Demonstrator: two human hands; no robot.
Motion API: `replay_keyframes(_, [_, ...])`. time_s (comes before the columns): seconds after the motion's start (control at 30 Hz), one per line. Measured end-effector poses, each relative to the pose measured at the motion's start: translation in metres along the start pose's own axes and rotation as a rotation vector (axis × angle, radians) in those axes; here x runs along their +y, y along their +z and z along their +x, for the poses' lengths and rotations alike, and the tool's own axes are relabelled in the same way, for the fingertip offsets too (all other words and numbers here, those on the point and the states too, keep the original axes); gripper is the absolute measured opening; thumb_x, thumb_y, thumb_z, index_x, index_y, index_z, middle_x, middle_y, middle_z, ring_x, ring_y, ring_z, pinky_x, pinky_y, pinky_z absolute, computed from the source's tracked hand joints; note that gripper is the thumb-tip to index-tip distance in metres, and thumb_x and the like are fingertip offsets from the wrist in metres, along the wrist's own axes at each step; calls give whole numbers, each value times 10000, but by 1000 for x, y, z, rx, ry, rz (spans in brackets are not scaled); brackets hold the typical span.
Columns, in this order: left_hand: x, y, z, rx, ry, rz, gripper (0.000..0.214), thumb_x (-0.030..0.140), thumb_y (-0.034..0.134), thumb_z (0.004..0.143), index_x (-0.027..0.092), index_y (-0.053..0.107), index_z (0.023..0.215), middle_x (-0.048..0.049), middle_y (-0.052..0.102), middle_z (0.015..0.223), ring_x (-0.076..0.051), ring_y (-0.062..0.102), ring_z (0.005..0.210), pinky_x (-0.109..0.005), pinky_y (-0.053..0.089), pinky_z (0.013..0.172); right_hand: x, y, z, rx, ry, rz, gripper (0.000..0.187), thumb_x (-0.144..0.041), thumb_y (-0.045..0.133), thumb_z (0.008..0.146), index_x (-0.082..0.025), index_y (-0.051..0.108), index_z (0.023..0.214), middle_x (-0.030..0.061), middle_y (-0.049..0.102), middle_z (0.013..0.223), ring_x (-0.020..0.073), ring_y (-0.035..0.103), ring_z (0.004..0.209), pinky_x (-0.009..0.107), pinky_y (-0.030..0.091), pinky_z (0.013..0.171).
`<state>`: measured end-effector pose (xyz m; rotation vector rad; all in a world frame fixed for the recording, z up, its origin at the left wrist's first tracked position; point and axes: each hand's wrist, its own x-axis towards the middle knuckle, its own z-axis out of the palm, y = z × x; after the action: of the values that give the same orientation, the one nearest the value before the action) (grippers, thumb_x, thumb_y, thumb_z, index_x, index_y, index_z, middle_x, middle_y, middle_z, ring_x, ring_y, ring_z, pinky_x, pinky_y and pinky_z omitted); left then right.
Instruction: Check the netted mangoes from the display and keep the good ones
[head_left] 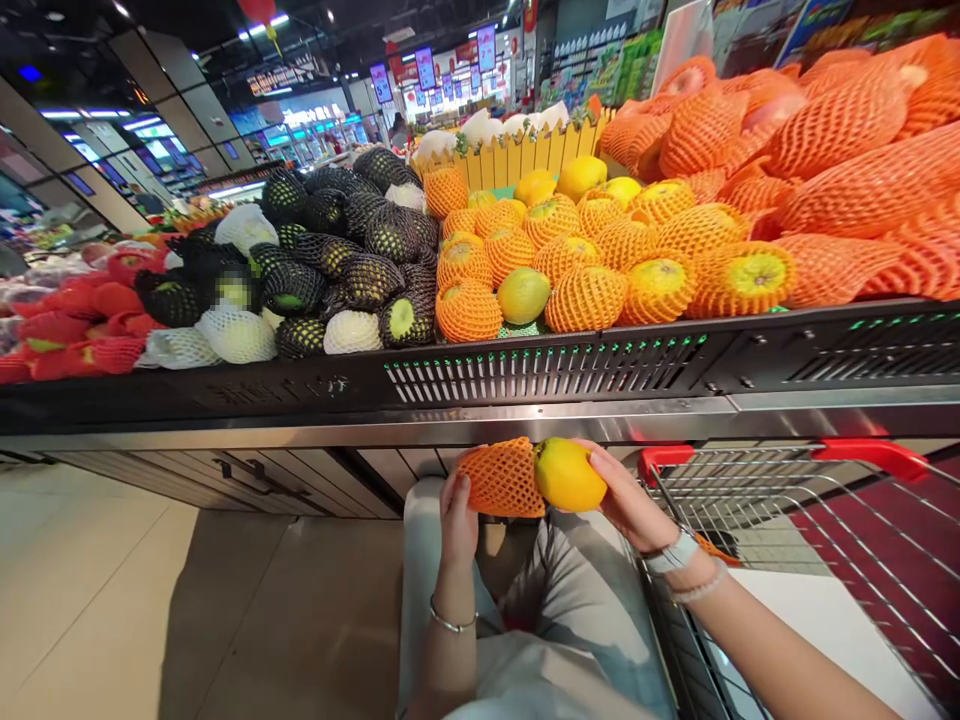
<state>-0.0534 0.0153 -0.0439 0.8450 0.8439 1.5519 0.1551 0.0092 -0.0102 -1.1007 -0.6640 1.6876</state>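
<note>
In front of the fruit stand, my left hand [458,510] grips an orange foam net sleeve [502,480] by its left end. My right hand [622,497] holds a yellow melon [570,474], bare of any net, from its right side. The melon's left end meets the open right end of the sleeve. Whether anything sits inside the sleeve I cannot tell. Behind them on the stand lie similar yellow fruits [585,297] in orange nets, with one bare greenish-yellow fruit [524,295] among them.
A metal shopping cart [795,500] with red corner pieces stands close on my right. The display's black front rim [330,385] runs across ahead. Fruits in black nets [367,280] lie to the left, large fruits in orange-red nets [847,140] to the right.
</note>
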Motion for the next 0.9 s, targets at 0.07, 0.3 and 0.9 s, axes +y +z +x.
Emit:
replay_keyframes(0.07, [3,1,-1,-46,-12,-17,369,432,656,779,181,707,1045,-107,649,1171,-248,572,1128,-363,428,989,0,2,1,43,6,-29,689,-623,759,565,-236,524,1085,81,564,1221,215,633,865,301,566,542])
replay_keyframes(0.3, [0,-3,-2,-75,-59,39,421,476,536,860,170,680,1111,-115,629,1219,-255,547,1180,-393,400,1028,2,2,2,86,-28,-153,660,-614,760,564,-235,534,1054,41,595,1028,139,568,750,216,496,517])
replay_keyframes(0.9, [-13,3,-8,62,13,302,548,604,445,878,128,669,1031,-152,667,1109,-253,610,1076,-386,459,972,11,0,6,-62,-79,-287,592,-611,728,628,-206,577,1032,29,616,962,128,531,745,243,441,657])
